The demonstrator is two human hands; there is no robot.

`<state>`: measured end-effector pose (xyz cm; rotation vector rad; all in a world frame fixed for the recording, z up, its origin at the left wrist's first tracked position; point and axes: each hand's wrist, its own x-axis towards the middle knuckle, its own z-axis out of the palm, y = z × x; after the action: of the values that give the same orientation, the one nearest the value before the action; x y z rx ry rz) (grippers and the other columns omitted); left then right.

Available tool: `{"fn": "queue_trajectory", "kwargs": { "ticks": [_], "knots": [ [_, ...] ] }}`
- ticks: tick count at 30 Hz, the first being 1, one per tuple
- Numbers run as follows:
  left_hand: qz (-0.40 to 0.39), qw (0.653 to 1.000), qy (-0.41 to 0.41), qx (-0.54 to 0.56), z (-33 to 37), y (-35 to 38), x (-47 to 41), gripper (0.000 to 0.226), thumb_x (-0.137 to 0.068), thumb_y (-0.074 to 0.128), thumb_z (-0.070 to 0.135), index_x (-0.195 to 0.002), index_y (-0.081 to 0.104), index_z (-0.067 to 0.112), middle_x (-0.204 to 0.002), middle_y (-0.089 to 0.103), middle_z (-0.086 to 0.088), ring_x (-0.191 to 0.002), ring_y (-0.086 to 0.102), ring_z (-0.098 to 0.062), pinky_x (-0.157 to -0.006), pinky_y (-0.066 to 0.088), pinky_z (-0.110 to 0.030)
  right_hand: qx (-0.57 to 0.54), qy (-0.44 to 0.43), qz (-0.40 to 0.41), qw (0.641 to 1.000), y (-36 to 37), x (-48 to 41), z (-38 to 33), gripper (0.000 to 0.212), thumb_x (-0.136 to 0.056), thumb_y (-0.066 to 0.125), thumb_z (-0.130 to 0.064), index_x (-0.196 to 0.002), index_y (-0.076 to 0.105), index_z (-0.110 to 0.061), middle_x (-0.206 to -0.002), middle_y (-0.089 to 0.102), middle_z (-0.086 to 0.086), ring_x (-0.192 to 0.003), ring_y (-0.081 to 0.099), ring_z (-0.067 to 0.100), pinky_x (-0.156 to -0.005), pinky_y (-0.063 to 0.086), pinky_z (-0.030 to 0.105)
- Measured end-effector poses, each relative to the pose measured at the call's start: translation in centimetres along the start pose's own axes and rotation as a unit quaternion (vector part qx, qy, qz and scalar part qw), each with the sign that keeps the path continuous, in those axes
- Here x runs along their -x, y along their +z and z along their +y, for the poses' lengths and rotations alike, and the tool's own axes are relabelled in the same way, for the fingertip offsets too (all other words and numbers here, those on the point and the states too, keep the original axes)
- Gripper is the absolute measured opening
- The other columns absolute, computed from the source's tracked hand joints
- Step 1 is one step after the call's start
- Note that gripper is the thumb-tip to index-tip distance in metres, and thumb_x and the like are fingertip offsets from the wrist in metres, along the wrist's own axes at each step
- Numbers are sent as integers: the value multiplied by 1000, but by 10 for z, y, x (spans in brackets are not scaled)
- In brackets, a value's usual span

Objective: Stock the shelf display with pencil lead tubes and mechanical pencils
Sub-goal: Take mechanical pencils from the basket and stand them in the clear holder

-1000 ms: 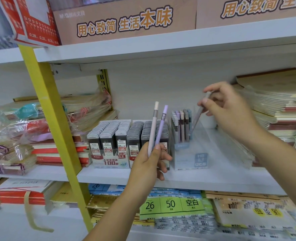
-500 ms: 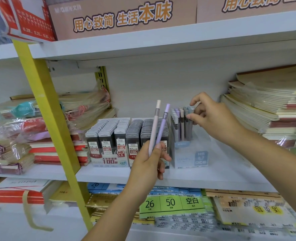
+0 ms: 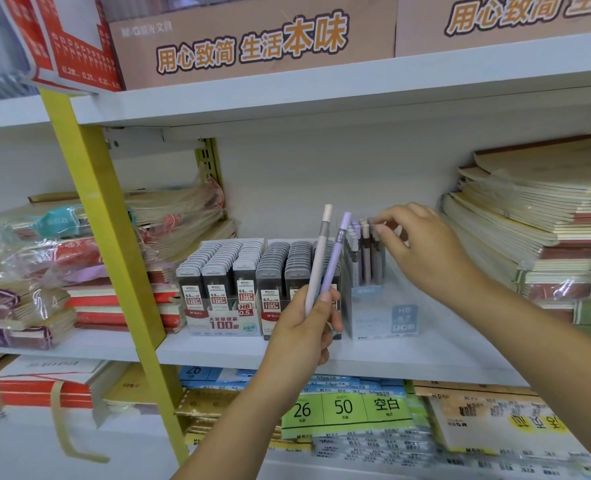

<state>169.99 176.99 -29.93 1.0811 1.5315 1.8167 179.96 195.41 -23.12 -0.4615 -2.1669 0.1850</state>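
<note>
My left hand (image 3: 304, 330) grips two mechanical pencils upright in front of the shelf, a pale pink one (image 3: 319, 258) and a purple one (image 3: 335, 254). Behind them, two display boxes of grey pencil lead tubes (image 3: 224, 271) stand side by side on the white shelf (image 3: 408, 358). To their right is a clear pencil box (image 3: 384, 317) with several mechanical pencils (image 3: 365, 261) standing at its back. My right hand (image 3: 425, 251) reaches over this box. Its thumb and forefinger pinch the top of the rightmost pencil there.
Tall stacks of notebooks (image 3: 543, 216) fill the shelf's right side, and bagged notebooks (image 3: 27, 271) lie at the left. A slanted yellow post (image 3: 103, 237) crosses the front. Brown cartons (image 3: 252, 39) sit on the shelf above, with paper packs (image 3: 342, 407) below.
My right hand lowered a pencil into the clear box and now stays at the pencil tops. The left hand with its two pencils has hardly moved.
</note>
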Motion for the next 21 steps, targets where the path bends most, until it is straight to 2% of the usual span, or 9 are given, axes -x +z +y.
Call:
{"fn": "queue_trajectory", "kwargs": {
  "ticks": [2, 4, 6, 8, 11, 13, 15, 18, 21],
  "knots": [
    [-9, 1000, 5, -4, 1, 2, 1, 22, -105, 43, 35, -106, 62, 24, -67, 59, 9, -49, 35, -7, -47, 30, -21, -157, 54, -15, 986, -4, 8, -16, 25, -97, 51, -37, -120, 58, -30, -90, 68, -11, -80, 60, 8, -68, 41, 22],
    [-17, 1000, 9, -8, 1, 5, 1, 22, -106, 43, 35, -105, 62, 25, -67, 58, 9, -50, 35, -7, -47, 29, -21, -296, 105, -71, 947, -7, 13, -32, 31, -95, 58, -35, -125, 52, -32, -86, 74, -5, -76, 68, 9, -66, 49, 22],
    [-22, 1000, 9, -13, 1, 7, 2, 23, -106, 43, 34, -107, 62, 23, -67, 59, 8, -50, 35, -7, -46, 30, -20, -369, 125, -93, 916, -9, 13, -39, 28, -93, 64, -23, -119, 55, -28, -84, 75, -1, -74, 71, 17, -62, 54, 29],
    [-21, 999, 10, -22, 0, 9, 3, 24, -106, 42, 34, -108, 62, 22, -68, 61, 8, -50, 37, -7, -45, 31, -20, -401, 135, -91, 902, -12, 13, -43, 22, -92, 65, -16, -110, 56, -25, -81, 76, 3, -71, 71, 20, -59, 56, 31],
    [-9, 999, 22, -34, 1, 9, 4, 23, -106, 42, 36, -108, 63, 26, -70, 65, 7, -50, 40, -6, -45, 33, -19, -407, 128, -42, 903, -17, 13, -40, 17, -94, 61, -14, -104, 53, -25, -79, 74, 4, -70, 70, 23, -57, 53, 30],
    [3, 999, 24, -37, 0, 8, 4, 22, -106, 43, 36, -109, 63, 28, -71, 67, 5, -50, 40, -6, -45, 33, -19, -429, 122, 48, 894, -25, 9, -34, 19, -96, 54, -9, -101, 50, -27, -75, 72, 2, -66, 68, 19, -53, 51, 25],
    [13, 999, 20, -40, -1, 6, 4, 23, -106, 43, 37, -107, 64, 29, -69, 65, 6, -49, 41, -5, -45, 34, -18, -403, 89, 114, 904, -34, 2, -25, 24, -95, 51, -8, -99, 48, -32, -74, 69, 2, -66, 67, 14, -54, 50, 23],
    [26, 998, 12, -48, -4, 3, 4, 24, -105, 42, 37, -100, 64, 30, -65, 60, 8, -49, 41, -5, -45, 34, -18, -245, 39, 71, 966, -33, -5, -12, 21, -93, 56, -18, -98, 46, -36, -77, 68, -1, -72, 65, 10, -61, 47, 24],
    [19, 999, 8, -49, -5, 2, 5, 25, -106, 42, 35, -97, 64, 29, -63, 57, 9, -49, 39, -5, -45, 33, -18, -129, 11, -6, 992, -20, -2, -6, 19, -94, 59, -25, -97, 44, -36, -79, 68, -8, -71, 59, -1, -58, 39, 11]
  ]
}}
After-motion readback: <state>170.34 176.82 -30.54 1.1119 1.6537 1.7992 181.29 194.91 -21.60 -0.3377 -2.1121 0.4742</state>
